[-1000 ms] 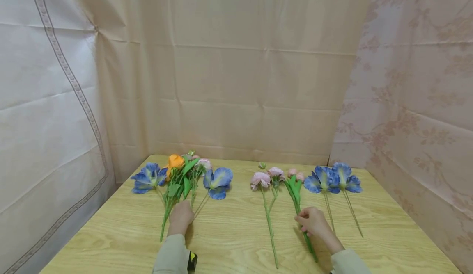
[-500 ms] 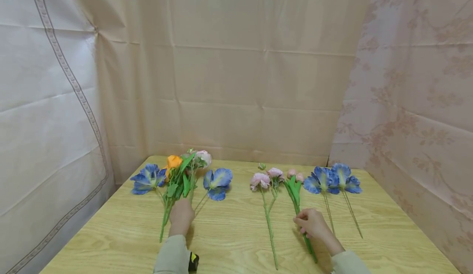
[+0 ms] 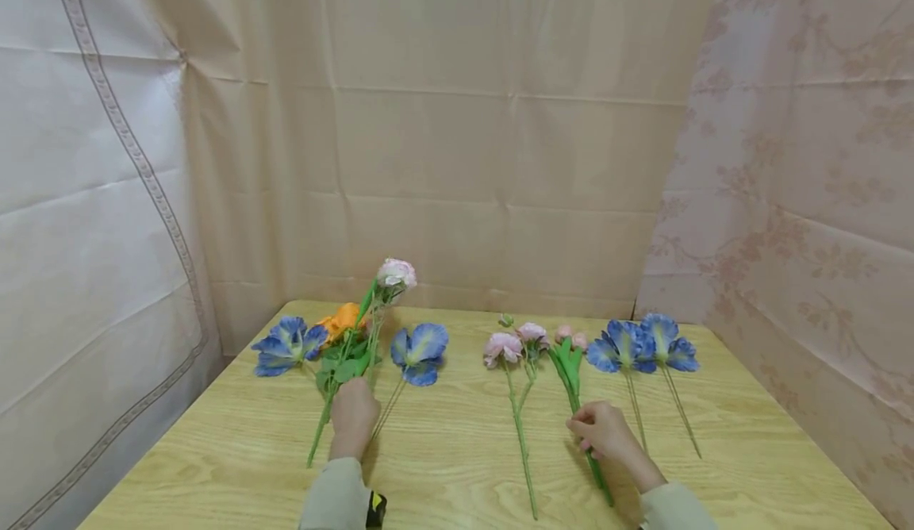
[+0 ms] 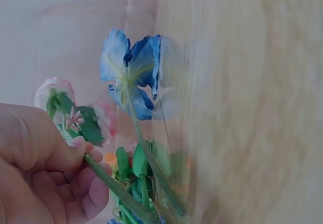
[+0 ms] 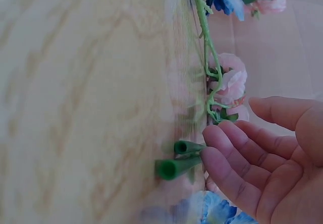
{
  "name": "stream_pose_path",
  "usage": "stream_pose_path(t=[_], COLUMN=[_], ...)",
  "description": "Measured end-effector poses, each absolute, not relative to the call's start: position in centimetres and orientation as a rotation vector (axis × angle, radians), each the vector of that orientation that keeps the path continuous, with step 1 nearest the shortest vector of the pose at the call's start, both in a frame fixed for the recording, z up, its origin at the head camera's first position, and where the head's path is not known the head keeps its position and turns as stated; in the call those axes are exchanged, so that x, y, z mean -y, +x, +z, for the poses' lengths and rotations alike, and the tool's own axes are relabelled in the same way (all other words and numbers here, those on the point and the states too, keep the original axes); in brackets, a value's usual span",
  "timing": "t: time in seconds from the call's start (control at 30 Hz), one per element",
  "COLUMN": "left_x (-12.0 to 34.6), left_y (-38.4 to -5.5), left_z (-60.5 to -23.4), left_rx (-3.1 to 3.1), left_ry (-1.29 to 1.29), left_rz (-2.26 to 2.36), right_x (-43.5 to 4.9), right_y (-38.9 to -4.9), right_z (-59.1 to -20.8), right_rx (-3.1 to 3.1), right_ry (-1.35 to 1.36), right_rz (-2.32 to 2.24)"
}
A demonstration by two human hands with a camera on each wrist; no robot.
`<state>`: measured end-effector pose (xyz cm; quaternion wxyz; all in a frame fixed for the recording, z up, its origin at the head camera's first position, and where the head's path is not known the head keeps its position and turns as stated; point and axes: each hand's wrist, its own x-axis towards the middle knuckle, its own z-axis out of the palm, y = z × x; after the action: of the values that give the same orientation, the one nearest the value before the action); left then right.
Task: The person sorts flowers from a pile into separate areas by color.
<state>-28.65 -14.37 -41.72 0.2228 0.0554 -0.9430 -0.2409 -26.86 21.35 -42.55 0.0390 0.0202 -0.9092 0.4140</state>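
My left hand (image 3: 355, 412) pinches the green stem (image 4: 118, 188) of a pale pink peony (image 3: 396, 273), its bloom raised above the other flowers on the left. Beneath lie an orange flower (image 3: 344, 321) and green leaves, partly covered by that stem. Blue flowers lie on both sides of my left hand, one (image 3: 420, 354) at its right and another (image 3: 289, 346) at its left. My right hand (image 3: 607, 433), with relaxed fingers, is at the green stems (image 5: 174, 167) of pink tulips (image 3: 570, 339). Whether its fingertips touch them I cannot tell.
Pink peonies (image 3: 503, 349) on a branched stem lie left of the tulips. Two blue flowers (image 3: 660, 343) lie at the right. The wooden table (image 3: 443, 451) meets a beige cloth backdrop (image 3: 500, 157) behind, with cloth at both sides.
My left hand has drawn the pale pink peony upward out of the left pile, so its bloom now stands higher. The right hand has barely moved.
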Motion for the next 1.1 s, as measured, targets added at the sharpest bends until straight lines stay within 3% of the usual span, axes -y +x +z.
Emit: stream_pose_path(t=[0.4, 0.63, 0.9, 1.1], left_x=[13.6, 13.0, 11.8, 10.3], left_y=[-28.2, -27.9, -27.0, -26.1], left_z=[-41.8, -41.3, -40.0, -39.2], left_rx=[2.58, 2.537, 2.516, 2.444], left_ry=[0.208, 0.057, 0.056, -0.121], left_rz=[-0.733, -0.879, -1.052, -1.17], right_x=[-21.4, -21.3, -20.7, -19.6], right_y=[-26.5, -26.6, -26.3, -25.8], right_z=[-42.6, -42.5, -42.2, -41.4], right_rx=[2.78, 2.763, 2.749, 2.745], right_ry=[0.152, 0.295, 0.377, 0.46], right_rz=[1.296, 1.328, 1.347, 1.428])
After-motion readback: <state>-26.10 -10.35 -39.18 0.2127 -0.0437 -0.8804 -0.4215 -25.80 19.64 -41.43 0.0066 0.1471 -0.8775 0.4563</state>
